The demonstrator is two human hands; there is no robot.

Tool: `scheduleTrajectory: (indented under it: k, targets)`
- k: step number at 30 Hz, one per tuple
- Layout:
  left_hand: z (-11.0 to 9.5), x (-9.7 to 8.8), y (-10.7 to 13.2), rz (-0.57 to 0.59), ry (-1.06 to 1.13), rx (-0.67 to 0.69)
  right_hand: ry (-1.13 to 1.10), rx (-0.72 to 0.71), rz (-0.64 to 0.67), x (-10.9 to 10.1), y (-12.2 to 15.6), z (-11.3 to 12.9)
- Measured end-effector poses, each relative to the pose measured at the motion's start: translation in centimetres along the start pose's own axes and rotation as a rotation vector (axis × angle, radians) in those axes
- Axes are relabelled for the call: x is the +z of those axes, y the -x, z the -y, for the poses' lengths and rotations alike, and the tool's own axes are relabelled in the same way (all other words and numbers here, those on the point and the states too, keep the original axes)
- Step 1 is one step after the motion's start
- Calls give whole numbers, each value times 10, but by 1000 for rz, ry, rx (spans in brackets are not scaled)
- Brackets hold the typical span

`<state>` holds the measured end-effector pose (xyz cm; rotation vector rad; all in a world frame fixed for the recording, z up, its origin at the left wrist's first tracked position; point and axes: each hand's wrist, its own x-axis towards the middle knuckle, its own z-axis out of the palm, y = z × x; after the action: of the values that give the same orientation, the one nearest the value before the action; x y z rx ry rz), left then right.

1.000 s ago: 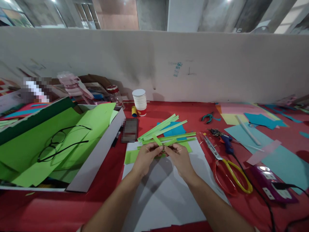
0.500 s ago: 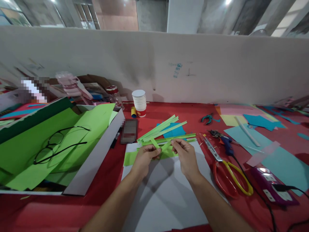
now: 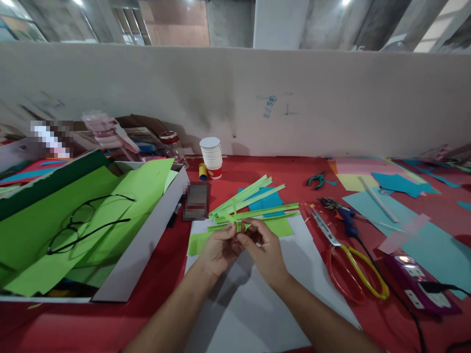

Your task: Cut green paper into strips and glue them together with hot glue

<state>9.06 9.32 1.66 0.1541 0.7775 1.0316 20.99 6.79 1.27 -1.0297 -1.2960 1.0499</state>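
Now the right hand [image 3: 265,250] rejoins the left hand [image 3: 220,248], both pinching a green strip [image 3: 239,227], seemingly mid-fold, near the white sheet [image 3: 253,314]'s far edge.

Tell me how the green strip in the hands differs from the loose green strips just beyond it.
The held strip is bent into small folds; the loose strips lie long and mostly straight. The held strip is pinched between left hand and right hand, while the loose strips rest untouched, some crossing blue paper. Both are narrow and light green.
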Motion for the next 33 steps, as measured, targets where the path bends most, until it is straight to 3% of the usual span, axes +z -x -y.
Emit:
scheduleTrajectory:
  k: [5,13,20,33]
  targets:
    - [6,0,0,75,48,-65,126,-120,-71,-7,-1,0]
    - [6,5,5,99,39,-73,313,-287,16,-14,-3,8]
    - [5,6,4,65,63,-97,314,-367,38,-16,-4,9]
    - [8,7,3,57,-66,24,337,-239,-39,-15,-4,5]
